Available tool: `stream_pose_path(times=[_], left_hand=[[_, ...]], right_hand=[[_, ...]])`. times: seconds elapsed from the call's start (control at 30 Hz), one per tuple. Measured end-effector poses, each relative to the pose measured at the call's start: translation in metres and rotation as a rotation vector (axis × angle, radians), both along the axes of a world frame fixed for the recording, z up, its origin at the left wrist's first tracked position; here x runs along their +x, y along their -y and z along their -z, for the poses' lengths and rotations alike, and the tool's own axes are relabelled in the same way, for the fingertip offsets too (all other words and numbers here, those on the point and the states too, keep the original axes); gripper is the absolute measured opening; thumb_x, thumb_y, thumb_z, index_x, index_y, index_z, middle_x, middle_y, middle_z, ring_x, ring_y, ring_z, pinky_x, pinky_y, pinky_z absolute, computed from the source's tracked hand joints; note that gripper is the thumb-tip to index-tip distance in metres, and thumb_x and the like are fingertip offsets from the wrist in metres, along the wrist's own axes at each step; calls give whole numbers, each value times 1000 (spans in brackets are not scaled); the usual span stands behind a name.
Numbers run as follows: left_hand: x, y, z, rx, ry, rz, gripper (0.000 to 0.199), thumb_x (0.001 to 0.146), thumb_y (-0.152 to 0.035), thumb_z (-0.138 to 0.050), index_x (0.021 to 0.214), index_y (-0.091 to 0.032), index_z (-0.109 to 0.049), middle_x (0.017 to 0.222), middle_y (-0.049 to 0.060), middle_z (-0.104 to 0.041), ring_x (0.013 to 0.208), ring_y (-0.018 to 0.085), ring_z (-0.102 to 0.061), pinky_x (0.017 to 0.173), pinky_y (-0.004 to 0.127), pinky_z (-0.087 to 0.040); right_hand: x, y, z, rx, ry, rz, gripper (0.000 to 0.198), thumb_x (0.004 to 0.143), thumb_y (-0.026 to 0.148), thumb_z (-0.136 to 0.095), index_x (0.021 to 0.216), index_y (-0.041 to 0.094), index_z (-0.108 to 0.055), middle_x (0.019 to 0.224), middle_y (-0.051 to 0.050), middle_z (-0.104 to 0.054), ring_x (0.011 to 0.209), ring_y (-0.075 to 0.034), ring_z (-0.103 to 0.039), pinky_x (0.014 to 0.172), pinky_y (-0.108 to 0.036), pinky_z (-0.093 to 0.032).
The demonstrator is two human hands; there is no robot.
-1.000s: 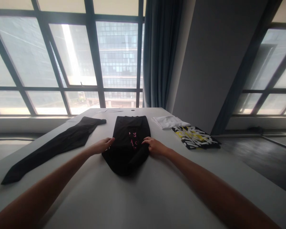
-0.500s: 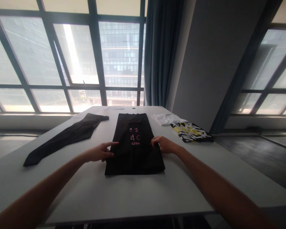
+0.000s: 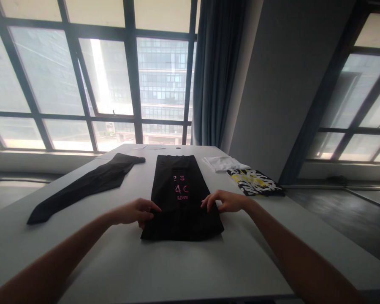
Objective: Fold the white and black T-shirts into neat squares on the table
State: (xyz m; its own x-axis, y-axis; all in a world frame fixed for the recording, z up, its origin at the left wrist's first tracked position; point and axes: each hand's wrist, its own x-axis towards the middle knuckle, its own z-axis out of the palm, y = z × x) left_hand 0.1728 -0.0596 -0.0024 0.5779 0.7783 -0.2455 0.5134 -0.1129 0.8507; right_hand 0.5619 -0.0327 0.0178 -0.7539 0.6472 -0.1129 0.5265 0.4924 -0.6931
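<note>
A black T-shirt with a pink print lies in front of me, folded into a long upright strip on the white table. My left hand is at its left edge, thumb and fingers closed on the cloth near the lower part. On the opposite side, my right hand pinches the right edge, its fingertips curled over the fabric at about the same height. The near hem of the shirt lies toward me, slightly wavy at the right corner. The undersides of both grips are hidden.
To the left lie dark trousers, folded lengthwise. At the right are a folded white garment and a folded black, white and yellow patterned garment. The white table reaches toward the windows. A blue-grey curtain hangs behind.
My left index finger, stretched out earlier, has bent in to grip the shirt's edge. Both hands are slightly lower down the shirt's sides. The view has tilted up a little.
</note>
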Motion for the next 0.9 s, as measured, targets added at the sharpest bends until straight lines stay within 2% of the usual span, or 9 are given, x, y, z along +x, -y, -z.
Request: stream_pose_path(times=[0.1,0.2,0.3,0.4,0.5,0.57,0.7,0.8,0.9], left_hand=[[1,0,-2,-58,101,-57,60,68,-61,-75,111,-18,-70,65,-2,-62,56,13,-57,56,28,-48],[-7,-3,-3,-20,7,-28,64,73,-67,-68,112,-16,-70,56,-2,-59,48,12,-51,50,26,-42],[-11,-7,-2,156,-145,29,61,78,-68,-61,108,-16,-72,55,-1,-57,48,11,-46,49,25,-39],[-5,-6,3,415,-176,72,49,83,-61,-60,103,-19,-75,76,4,-66,63,15,-53,58,27,-44],[8,-3,11,562,-204,150,38,84,-53,-64,100,-22,-76,94,6,-67,77,17,-59,69,28,-49],[14,-1,16,607,-211,215,34,81,-49,-69,102,-22,-76,98,7,-65,82,18,-60,73,28,-50],[16,0,19,585,-174,327,34,80,-45,-73,104,-21,-75,96,6,-64,82,17,-60,70,26,-50],[12,2,15,499,-195,394,38,76,-43,-77,108,-23,-75,92,3,-63,79,16,-60,68,25,-49],[6,6,8,430,-234,457,47,71,-42,-82,114,-27,-73,95,2,-63,82,16,-59,74,27,-49]], right_hand=[[15,-4,-3,-130,-43,4,19,71,23,-69,88,16,-75,110,-9,-74,115,-26,-63,102,-39,-46],[26,-7,-2,-154,113,130,14,69,23,-68,79,15,-74,94,-8,-76,98,-25,-69,93,-38,-50],[20,-5,-1,-58,126,208,20,74,31,-69,86,15,-74,84,-6,-74,85,-22,-70,84,-35,-53],[-4,6,-1,79,106,172,43,77,46,-71,108,16,-70,93,-6,-72,85,-20,-67,77,-30,-53],[-32,23,0,130,216,80,62,71,52,-78,122,19,-66,107,-7,-67,90,-20,-64,72,-26,-51],[-47,32,2,217,294,28,57,69,45,-81,118,19,-67,113,-8,-65,89,-19,-62,70,-26,-49],[-61,42,8,385,376,-22,15,80,19,-68,94,16,-71,98,-6,-67,79,-15,-60,68,-24,-44],[-64,45,9,383,384,-17,14,78,9,-62,87,16,-70,90,-4,-69,77,-15,-60,67,-23,-43],[-63,44,9,282,340,6,19,76,4,-60,86,16,-70,83,-2,-69,72,-13,-59,62,-21,-41]])
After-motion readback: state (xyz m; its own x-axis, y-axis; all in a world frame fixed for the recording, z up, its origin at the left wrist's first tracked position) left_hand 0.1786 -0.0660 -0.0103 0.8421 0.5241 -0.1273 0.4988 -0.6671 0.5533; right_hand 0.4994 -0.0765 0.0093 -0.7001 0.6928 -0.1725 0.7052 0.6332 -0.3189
